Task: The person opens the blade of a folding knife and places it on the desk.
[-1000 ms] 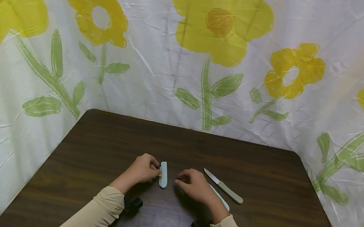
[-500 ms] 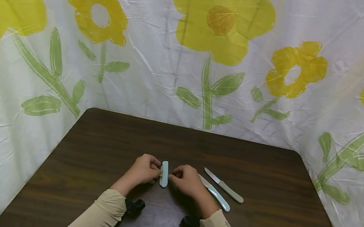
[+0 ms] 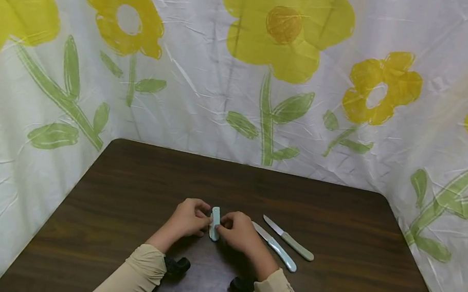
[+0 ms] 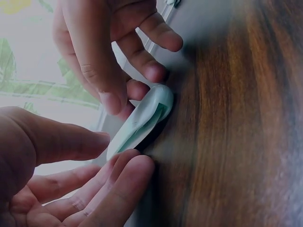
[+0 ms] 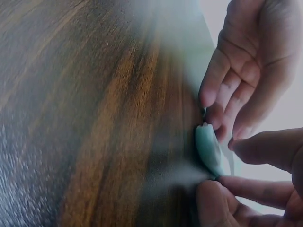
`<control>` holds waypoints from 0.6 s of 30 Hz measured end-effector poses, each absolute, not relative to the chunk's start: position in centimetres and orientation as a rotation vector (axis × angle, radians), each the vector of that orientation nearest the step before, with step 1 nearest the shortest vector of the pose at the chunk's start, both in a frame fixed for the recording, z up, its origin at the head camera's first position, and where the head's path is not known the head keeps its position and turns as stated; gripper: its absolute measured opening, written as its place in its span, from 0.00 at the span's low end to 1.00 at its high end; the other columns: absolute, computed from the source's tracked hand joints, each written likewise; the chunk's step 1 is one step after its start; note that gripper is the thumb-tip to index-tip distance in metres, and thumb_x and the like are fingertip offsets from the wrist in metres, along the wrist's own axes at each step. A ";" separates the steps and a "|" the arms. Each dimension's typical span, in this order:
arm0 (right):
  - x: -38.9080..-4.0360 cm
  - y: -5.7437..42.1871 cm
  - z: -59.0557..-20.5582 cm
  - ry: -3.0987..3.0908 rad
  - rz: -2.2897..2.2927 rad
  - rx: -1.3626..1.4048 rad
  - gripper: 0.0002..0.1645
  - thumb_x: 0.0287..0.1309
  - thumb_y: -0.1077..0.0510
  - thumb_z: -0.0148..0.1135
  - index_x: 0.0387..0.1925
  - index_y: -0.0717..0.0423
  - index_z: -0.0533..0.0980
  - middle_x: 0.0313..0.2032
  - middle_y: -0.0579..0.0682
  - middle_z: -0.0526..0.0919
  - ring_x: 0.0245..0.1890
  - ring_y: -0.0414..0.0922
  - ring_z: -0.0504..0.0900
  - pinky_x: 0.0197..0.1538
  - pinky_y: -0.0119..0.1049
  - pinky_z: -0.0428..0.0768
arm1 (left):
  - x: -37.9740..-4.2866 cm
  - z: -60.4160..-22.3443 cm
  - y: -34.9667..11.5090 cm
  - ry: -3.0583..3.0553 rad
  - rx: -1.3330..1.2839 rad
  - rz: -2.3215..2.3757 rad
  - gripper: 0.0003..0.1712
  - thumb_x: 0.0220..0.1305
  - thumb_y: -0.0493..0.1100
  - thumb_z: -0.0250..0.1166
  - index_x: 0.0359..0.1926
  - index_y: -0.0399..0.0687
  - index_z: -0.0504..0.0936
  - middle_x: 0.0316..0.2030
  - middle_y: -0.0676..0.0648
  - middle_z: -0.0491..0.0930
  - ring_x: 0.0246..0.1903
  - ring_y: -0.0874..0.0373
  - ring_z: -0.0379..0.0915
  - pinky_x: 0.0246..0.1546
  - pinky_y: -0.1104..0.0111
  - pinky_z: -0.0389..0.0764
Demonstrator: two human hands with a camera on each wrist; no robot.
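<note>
A light blue folding knife [image 3: 215,223] stands between both hands at the middle of the table, its blade folded in. In the left wrist view, the blade shows in the slot of the handle [image 4: 142,113]. My left hand [image 3: 188,219] has its thumb and fingers at the knife's left side, pinching it. From the right, the thumb and fingers of my right hand [image 3: 240,231] grip the same knife, with the thumb over its face. An unfolded knife with a light blue handle [image 3: 282,255] lies right of my right hand, beside another with a pale green handle [image 3: 298,247].
The dark wooden table [image 3: 164,170] has rounded far corners. A white curtain [image 3: 173,119] with yellow flowers hangs around its far side and both sides. Black wrist cameras [image 3: 177,265] sit under the beige sleeves [image 3: 126,278].
The right hand has moved left to the folded knife and taken hold of it. The folded knife and left hand have shifted slightly right. The unfolded blue knife is now more fully uncovered.
</note>
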State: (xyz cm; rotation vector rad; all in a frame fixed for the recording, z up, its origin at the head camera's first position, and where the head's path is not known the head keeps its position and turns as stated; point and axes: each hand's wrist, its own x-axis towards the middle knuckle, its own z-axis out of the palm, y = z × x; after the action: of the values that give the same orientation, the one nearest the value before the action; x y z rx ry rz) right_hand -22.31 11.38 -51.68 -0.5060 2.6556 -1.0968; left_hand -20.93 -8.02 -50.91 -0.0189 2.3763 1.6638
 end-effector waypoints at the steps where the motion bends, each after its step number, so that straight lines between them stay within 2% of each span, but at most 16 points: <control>1: -22.3 11.3 -51.7 2.654 -1.098 -0.501 0.13 0.67 0.56 0.69 0.45 0.63 0.86 0.32 0.50 0.86 0.27 0.39 0.79 0.32 0.33 0.79 | -20.9 -50.9 -8.0 2.374 -0.021 1.667 0.21 0.69 0.34 0.69 0.61 0.32 0.80 0.41 0.36 0.88 0.30 0.52 0.88 0.29 0.62 0.90; 12: -21.9 11.2 -51.7 2.647 -1.146 -0.442 0.12 0.65 0.58 0.72 0.46 0.62 0.84 0.32 0.49 0.86 0.28 0.40 0.80 0.32 0.33 0.79 | -20.9 -51.0 -7.7 2.367 -0.041 1.701 0.22 0.67 0.32 0.71 0.60 0.30 0.81 0.40 0.37 0.89 0.29 0.52 0.88 0.29 0.63 0.90; 18: -21.5 11.3 -51.8 2.584 -1.311 -0.378 0.12 0.65 0.62 0.72 0.47 0.64 0.82 0.31 0.51 0.87 0.22 0.40 0.83 0.28 0.34 0.83 | -20.9 -51.0 -7.6 2.336 -0.049 1.755 0.24 0.68 0.33 0.71 0.62 0.28 0.79 0.42 0.34 0.89 0.32 0.50 0.89 0.33 0.62 0.90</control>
State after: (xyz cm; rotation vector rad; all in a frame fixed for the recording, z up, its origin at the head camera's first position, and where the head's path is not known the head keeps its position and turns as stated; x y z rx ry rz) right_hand -21.51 11.31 -51.76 -0.3784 2.5841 -1.3114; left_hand -20.85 -7.61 -51.04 -0.0491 2.3360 1.7554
